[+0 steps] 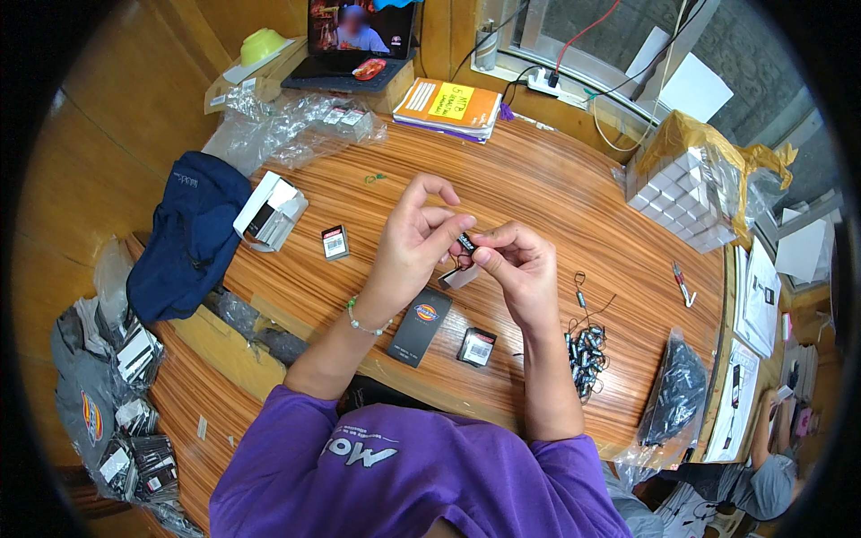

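Observation:
My left hand (414, 231) and my right hand (520, 267) meet over the middle of the table. Between their fingertips they pinch a small black string tag (466, 243) with pale lettering. Below it hangs a small whitish card (459, 276), partly hidden by the fingers; whether it is tied to the cord I cannot tell. A dark grey hang tag card (420, 326) lies under my left wrist. Near my right forearm is a small stack of labelled cards (476, 347). To the right of that forearm sits a tangled pile of black corded string tags (587, 354).
Another labelled card stack (335, 242) and an open white box (271, 212) lie left, beside a navy cloth bag (190, 235). Notebooks (447, 109) and a laptop (350, 54) stand at the back. Right are wrapped white boxes (682, 193), snips (684, 285) and a black plastic-wrapped bundle (674, 390).

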Demonstrator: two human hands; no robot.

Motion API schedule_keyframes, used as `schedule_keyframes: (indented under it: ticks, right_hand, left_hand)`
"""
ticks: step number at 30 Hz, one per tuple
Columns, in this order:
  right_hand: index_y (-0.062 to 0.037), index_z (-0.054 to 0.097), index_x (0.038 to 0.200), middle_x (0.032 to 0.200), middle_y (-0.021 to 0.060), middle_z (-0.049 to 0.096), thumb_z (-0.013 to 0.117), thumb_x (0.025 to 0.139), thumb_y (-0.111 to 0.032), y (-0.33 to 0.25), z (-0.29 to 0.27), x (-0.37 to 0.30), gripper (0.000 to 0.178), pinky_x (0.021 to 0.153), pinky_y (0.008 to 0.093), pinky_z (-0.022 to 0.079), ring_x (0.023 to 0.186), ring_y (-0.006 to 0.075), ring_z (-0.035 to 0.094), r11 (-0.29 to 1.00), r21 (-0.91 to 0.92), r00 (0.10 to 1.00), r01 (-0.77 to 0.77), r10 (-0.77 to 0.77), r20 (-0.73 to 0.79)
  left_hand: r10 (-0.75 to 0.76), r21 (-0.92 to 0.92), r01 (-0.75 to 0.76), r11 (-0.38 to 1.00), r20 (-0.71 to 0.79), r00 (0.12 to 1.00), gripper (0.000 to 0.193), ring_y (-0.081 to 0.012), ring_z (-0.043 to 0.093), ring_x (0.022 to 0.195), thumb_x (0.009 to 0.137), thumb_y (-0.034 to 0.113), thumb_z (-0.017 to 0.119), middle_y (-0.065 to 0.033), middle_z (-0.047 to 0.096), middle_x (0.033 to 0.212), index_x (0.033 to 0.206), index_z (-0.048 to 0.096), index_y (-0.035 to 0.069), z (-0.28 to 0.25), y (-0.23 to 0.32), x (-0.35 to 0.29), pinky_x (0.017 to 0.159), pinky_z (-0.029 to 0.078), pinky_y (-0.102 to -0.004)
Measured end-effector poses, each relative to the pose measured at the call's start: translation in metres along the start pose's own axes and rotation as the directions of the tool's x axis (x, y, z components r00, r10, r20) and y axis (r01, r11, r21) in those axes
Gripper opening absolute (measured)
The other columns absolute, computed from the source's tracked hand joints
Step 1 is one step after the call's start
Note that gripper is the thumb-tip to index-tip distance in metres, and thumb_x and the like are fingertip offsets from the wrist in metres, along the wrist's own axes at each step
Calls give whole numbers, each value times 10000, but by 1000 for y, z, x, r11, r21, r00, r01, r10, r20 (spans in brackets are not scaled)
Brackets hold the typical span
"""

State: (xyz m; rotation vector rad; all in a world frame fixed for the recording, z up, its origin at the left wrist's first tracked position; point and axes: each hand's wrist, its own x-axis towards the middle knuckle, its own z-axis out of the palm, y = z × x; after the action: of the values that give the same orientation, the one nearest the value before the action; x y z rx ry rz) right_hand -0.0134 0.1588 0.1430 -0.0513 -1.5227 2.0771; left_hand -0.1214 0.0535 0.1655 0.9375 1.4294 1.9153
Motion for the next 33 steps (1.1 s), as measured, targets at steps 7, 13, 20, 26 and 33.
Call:
schedule_keyframes:
  ticks: [7, 13, 20, 26, 33]
  right_hand:
    - [37, 603, 845, 841, 115, 644, 615, 805, 26, 1, -2, 1, 43, 709, 270, 526, 771, 165, 632, 1000, 3, 1000, 1, -1, 14]
    - [28, 591, 877, 840, 111, 643, 612, 807, 27, 1, -2, 0, 74, 710, 271, 524, 776, 164, 631, 999, 33, 1000, 0, -1, 25]
    - [-11, 512, 995, 808, 96, 637, 534, 896, -133, 4, -12, 8, 159, 698, 248, 465, 764, 141, 612, 969, 85, 954, -233, 210, 213]
    - [-25, 543, 932, 769, 79, 620, 519, 901, -156, 11, -19, 12, 137, 684, 263, 464, 717, 142, 587, 969, 73, 970, -236, 230, 83]
    - [-47, 530, 975, 765, 84, 607, 496, 914, -178, 3, -11, 12, 149, 684, 267, 468, 712, 151, 582, 940, 318, 990, -124, 141, -31]
  left_hand:
    - [11, -28, -10, 1000, 1, 1000, 214, -21, 515, 577, 866, 91, 587, -11, 584, 666, 965, 398, 79, 2, -3, -2, 476, 368, -136]
    - [11, -34, -12, 999, -21, 1000, 195, -25, 514, 565, 868, 76, 578, -17, 578, 651, 953, 403, 73, 6, -1, -4, 478, 380, -147]
    - [206, 469, -249, 848, 142, 968, 165, -135, 565, 598, 850, 90, 580, -42, 586, 678, 967, 481, 30, -5, 4, 13, 561, 444, -241]
    - [438, 669, -515, 535, 302, 847, 170, -164, 535, 943, 873, 171, 538, -84, 564, 967, 964, 534, 27, -16, 3, 25, 829, 410, -290]
    - [-42, -26, 60, 998, 447, 893, 238, -127, 489, 1003, 939, 183, 446, -54, 524, 1053, 1143, 429, 60, -34, -47, 11, 883, 384, -271]
